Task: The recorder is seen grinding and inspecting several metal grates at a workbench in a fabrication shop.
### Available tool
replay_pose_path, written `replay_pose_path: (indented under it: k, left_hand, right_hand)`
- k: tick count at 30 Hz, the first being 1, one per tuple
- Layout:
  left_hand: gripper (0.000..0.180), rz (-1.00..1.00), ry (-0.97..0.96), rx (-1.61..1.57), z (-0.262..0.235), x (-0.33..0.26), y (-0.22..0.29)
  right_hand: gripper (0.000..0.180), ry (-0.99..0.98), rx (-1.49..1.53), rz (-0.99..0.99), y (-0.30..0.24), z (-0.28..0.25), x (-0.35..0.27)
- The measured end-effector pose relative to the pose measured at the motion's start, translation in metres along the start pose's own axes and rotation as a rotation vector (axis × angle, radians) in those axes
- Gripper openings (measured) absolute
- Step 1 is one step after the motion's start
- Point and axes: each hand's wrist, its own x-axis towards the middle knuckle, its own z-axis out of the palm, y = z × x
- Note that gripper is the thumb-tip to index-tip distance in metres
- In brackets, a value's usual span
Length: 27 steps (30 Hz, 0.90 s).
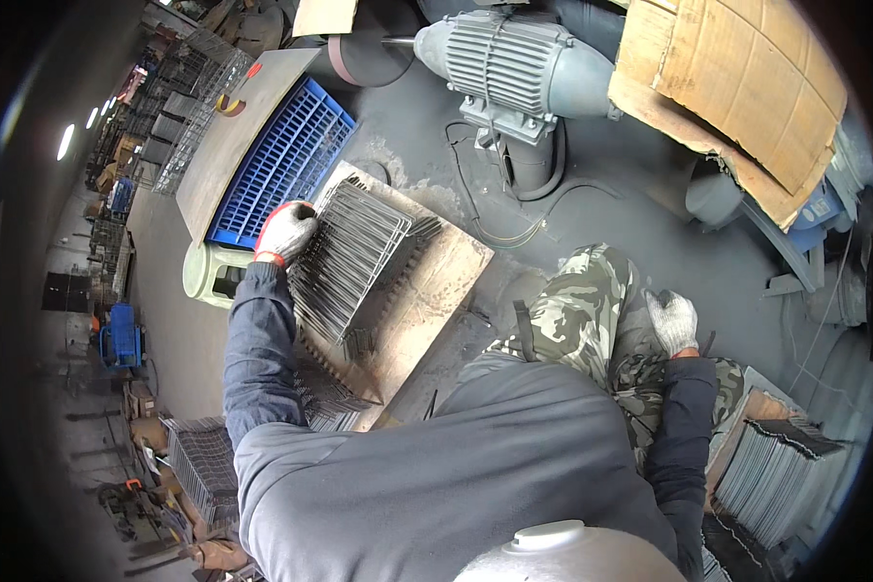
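Note:
My left hand (pixel 286 231), in a white glove with a red cuff edge, curls round the upper left edge of a stack of bent metal wire frames (pixel 351 254). The grip is partly hidden, so I cannot tell how many frames it takes in. The stack leans on a wooden board (pixel 435 291), with more dark wire pieces (pixel 325 393) at its lower end. My right hand (pixel 671 322), in a pale glove, is beside my knee in camouflage trousers. Its fingers look loosely apart, with nothing seen in them.
A grey motor (pixel 504 63) on a stand, with a grinding wheel (pixel 369 48), stands ahead; cables trail on the floor. A blue plastic crate (pixel 283 160) lies at left by a green stool (pixel 211 274). Cardboard (pixel 737 87) hangs far right; stacked metal pieces (pixel 771 475) stand near right.

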Motion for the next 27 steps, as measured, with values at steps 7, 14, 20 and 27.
replay_pose_path:
  k: [7,14,20,27]
  left_hand:
    - [0.032,-0.09,0.136,0.304,-0.005,-0.011,0.037]
    - [0.029,-0.045,0.199,-0.088,-0.031,-0.017,0.062]
    - [0.022,0.252,0.201,-0.155,-0.064,-0.037,0.166]
    - [0.016,0.692,0.196,-0.08,-0.038,-0.025,0.288]
  right_hand:
    - [0.051,-0.015,0.048,0.065,0.016,0.002,-0.008]
    - [0.051,-0.06,0.042,0.103,0.023,-0.012,-0.015]
    - [0.06,-0.198,0.182,0.066,0.024,-0.018,-0.025]
    - [0.077,0.173,0.4,-0.008,0.035,-0.003,-0.021]
